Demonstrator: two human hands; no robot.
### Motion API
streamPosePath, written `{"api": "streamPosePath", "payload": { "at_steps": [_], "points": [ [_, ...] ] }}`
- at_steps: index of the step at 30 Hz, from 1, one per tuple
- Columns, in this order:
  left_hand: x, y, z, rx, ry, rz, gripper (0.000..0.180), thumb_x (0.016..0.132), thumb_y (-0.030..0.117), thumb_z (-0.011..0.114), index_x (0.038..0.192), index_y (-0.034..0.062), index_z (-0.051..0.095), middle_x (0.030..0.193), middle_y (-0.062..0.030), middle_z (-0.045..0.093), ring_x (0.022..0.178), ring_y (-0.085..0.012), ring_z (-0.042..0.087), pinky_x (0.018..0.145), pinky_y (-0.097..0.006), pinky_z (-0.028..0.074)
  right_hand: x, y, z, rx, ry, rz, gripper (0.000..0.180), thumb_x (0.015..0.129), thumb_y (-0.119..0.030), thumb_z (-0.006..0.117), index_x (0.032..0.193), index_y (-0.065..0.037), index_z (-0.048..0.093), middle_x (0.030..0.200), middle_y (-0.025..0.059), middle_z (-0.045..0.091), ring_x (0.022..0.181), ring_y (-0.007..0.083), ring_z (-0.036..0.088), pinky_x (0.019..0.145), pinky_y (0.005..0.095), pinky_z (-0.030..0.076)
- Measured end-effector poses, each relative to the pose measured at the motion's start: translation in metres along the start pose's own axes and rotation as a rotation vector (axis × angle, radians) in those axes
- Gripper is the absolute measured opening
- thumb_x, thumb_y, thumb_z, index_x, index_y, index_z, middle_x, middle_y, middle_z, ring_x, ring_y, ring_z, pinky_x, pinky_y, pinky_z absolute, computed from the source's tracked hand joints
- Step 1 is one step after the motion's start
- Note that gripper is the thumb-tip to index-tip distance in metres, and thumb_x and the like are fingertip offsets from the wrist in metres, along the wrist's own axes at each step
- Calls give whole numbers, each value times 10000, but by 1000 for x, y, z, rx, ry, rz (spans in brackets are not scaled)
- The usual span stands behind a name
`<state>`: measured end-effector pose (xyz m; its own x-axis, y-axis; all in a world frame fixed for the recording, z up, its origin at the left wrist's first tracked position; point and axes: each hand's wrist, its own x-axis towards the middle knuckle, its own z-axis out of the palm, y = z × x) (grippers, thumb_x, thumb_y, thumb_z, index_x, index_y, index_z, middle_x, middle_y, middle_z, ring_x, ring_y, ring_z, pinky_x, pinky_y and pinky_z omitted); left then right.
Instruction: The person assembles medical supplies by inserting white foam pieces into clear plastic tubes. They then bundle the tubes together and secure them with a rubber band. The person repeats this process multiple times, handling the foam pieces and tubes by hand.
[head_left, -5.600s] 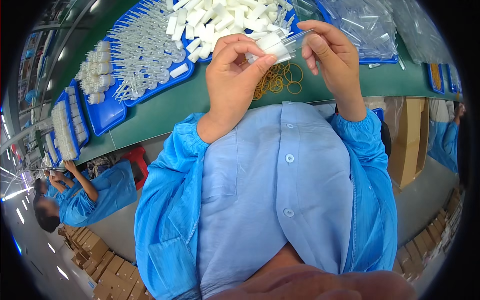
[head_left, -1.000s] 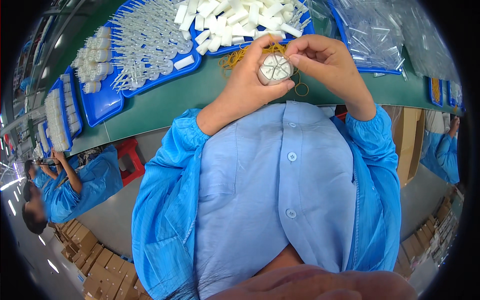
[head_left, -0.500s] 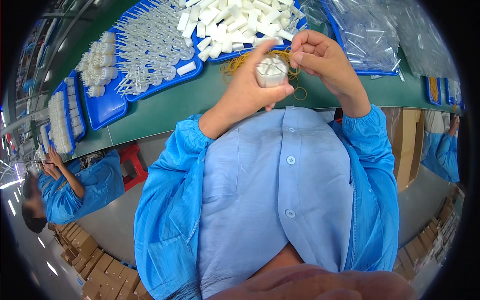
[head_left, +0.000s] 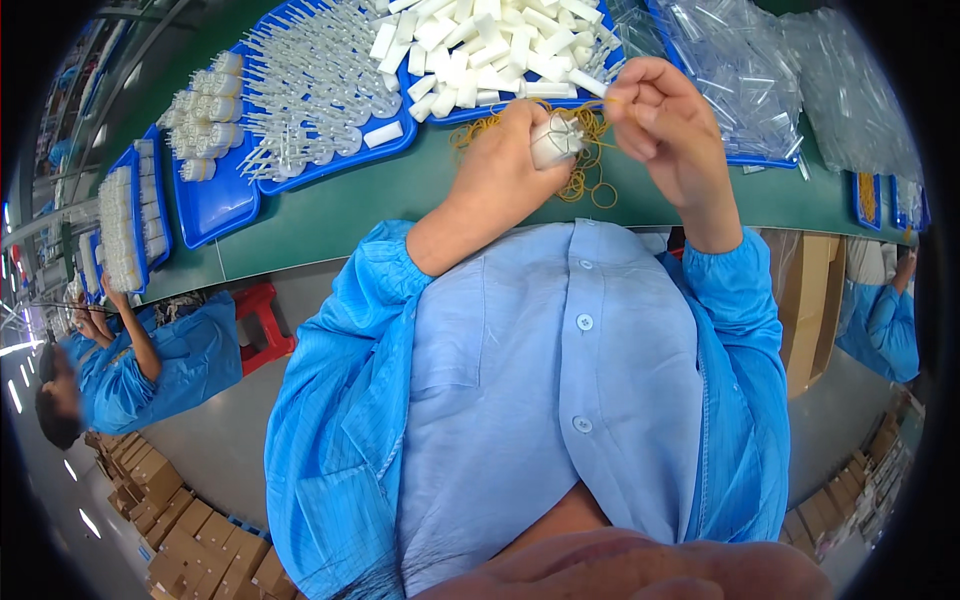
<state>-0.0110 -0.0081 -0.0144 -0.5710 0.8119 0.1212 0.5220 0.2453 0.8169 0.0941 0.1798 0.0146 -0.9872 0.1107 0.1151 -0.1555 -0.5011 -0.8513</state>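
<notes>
A bundle of white pieces (head_left: 553, 144) sits in my left hand (head_left: 500, 158), its fingers wrapped round the sides and its end turned toward the right. Just right of it, my right hand (head_left: 672, 130) is raised with thumb and fingers pinched on a yellow rubber band (head_left: 600, 144), which seems stretched toward the bundle; the band is thin and partly hidden. Loose yellow rubber bands (head_left: 590, 180) lie in a heap on the green table behind and below the bundle. White blocks (head_left: 480, 50) fill a blue tray just beyond my hands.
Left of the blocks, a blue tray (head_left: 330, 165) bears clear thin-stemmed parts (head_left: 310, 90). White bundles (head_left: 207, 115) stand by another blue tray (head_left: 210, 215). Clear plastic tubes (head_left: 725, 80) lie at the right. A co-worker (head_left: 150, 350) sits left by a red stool (head_left: 262, 325); another person (head_left: 880, 310) is right.
My left hand has turned the bundle so its end faces right, with the fingers closing round it. My right hand has shifted slightly to the right.
</notes>
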Motion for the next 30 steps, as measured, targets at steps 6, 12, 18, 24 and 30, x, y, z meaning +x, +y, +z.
{"api": "streamPosePath", "payload": {
  "at_steps": [6,12,18,24,30],
  "points": [
    [5,-6,-3,58,32,-2,473,765,173,749,1114,-1,481,911,-166,644,778,-287,650,664,-391,510,-18,24,61,-1144,-253,-288,227,865,-42,559,1090,-39,539,898,123,641,787,306,627,700,411,499],
    [-3,3,-49,-1077,-509,-305,390,820,123,702,1138,4,511,985,-78,582,640,-99,549,452,-222,451,-39,30,22,-1014,-98,-28,240,884,-52,555,1105,-17,467,780,123,632,747,280,637,676,382,491],
    [-7,7,-24,-1593,-415,-646,230,934,155,612,1114,26,549,931,-63,599,602,-66,478,467,-213,413,-35,-15,55,-122,-149,-297,198,882,-1,490,1062,-19,412,840,139,642,756,234,616,681,366,503],
    [-12,48,-14,-1808,-391,-494,253,938,174,617,1131,23,556,957,-40,608,671,-101,538,525,-234,444,-12,-14,69,-1248,-63,-806,793,830,-17,656,1454,-64,168,1266,288,532,1197,427,512,1025,488,402],
    [-11,28,-18,-490,-90,36,343,829,86,664,1126,-1,515,1054,-136,591,958,-256,607,769,-361,497,-2,-2,73,-746,126,-573,1007,712,-64,821,1486,-83,177,1269,222,551,1201,319,538,1061,429,381]
  ]
}}
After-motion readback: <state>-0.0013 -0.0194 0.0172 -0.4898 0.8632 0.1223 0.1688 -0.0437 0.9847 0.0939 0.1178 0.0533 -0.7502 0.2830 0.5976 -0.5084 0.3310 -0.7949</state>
